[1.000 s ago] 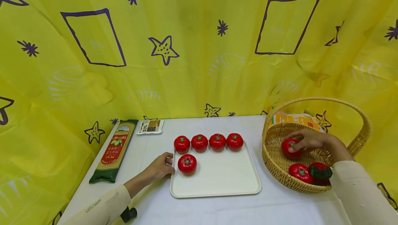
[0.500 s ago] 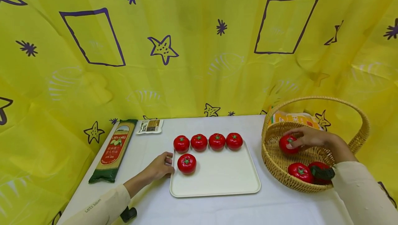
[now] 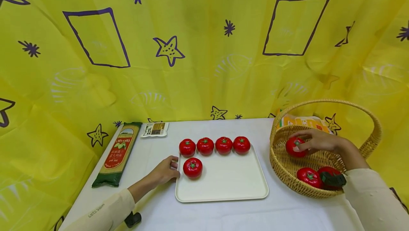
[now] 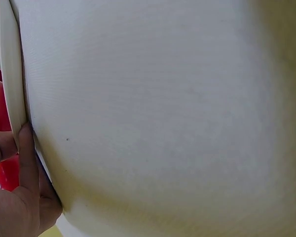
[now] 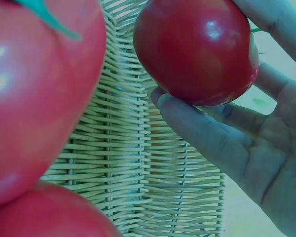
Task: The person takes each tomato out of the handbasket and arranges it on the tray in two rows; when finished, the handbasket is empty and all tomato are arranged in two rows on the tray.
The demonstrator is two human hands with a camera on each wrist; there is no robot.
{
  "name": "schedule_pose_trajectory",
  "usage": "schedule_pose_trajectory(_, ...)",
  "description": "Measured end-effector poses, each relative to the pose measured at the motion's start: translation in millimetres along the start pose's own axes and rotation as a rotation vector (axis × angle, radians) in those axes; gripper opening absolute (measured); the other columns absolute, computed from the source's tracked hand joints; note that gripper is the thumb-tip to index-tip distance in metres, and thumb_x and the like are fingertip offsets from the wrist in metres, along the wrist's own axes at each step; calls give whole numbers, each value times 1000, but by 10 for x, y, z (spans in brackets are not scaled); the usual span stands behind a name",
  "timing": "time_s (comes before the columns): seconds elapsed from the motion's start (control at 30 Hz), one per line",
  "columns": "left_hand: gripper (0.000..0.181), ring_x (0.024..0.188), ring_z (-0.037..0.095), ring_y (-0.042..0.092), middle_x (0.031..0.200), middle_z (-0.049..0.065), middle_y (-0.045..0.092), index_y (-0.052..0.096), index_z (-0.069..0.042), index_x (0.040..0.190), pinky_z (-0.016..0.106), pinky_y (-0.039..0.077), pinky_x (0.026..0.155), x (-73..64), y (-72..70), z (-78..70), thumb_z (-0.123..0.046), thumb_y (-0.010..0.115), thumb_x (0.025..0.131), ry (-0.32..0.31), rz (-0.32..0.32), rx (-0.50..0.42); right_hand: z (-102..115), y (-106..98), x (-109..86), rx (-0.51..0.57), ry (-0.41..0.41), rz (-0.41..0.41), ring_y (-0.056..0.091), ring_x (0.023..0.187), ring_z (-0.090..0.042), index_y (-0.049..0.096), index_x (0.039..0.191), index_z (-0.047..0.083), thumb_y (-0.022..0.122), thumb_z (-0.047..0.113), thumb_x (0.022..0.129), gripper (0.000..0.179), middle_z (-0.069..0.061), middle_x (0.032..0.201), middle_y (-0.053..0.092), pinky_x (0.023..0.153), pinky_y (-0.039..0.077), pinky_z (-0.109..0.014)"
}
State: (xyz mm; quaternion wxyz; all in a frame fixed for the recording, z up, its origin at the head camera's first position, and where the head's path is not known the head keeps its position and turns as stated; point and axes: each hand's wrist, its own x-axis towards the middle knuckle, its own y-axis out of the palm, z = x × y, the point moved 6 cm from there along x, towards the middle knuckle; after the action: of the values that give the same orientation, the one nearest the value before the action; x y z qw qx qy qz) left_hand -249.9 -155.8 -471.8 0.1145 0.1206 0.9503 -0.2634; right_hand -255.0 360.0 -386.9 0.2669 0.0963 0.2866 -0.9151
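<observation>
In the head view my right hand (image 3: 314,141) holds a red tomato (image 3: 295,147) inside the wicker basket (image 3: 281,165). The right wrist view shows the fingers and thumb around this tomato (image 5: 195,49), its lower side exposed. Two more tomatoes (image 3: 309,177) lie at the basket's near side, one partly covered by the wrist camera. My left hand (image 3: 164,172) pinches the left rim of a cream tray (image 3: 230,185), thumb above and a finger against the outer side in the left wrist view. Several tomatoes (image 3: 205,146) stand in a row along the tray's back edge, with another tomato (image 3: 192,168) in front.
A long spaghetti packet (image 3: 118,153) lies at the table's left side, beside a small white pouch (image 3: 154,130). Orange-and-white packaging (image 3: 306,121) stands behind the basket, whose tall handle (image 3: 332,101) arches over my right hand. A yellow patterned curtain (image 3: 198,82) closes off the back.
My right hand and its tomato have shifted slightly up and to the left within the basket. The left hand and tray have stayed in place.
</observation>
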Motion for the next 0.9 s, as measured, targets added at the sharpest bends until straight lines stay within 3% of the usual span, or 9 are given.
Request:
schedule_pose_trajectory(0.3,66,84,20,60,104,15,57,47,6,136,32,63,65,28,7,4,7,71,74,1,-2,7,91,26,-37,-13,-56,6,68,98,-13,38,144,-12,64,14,96,60,-20,122,61,82,62,-35)
schedule_pose_trajectory(0.9,67,84,21,61,105,17,58,47,7,136,34,63,67,2,10,-7,8,72,74,-6,-5,0,278,83,-146,-132,-116,-40,63,105,-3,46,143,-4,65,18,95,57,-31,138,50,82,61,-31)
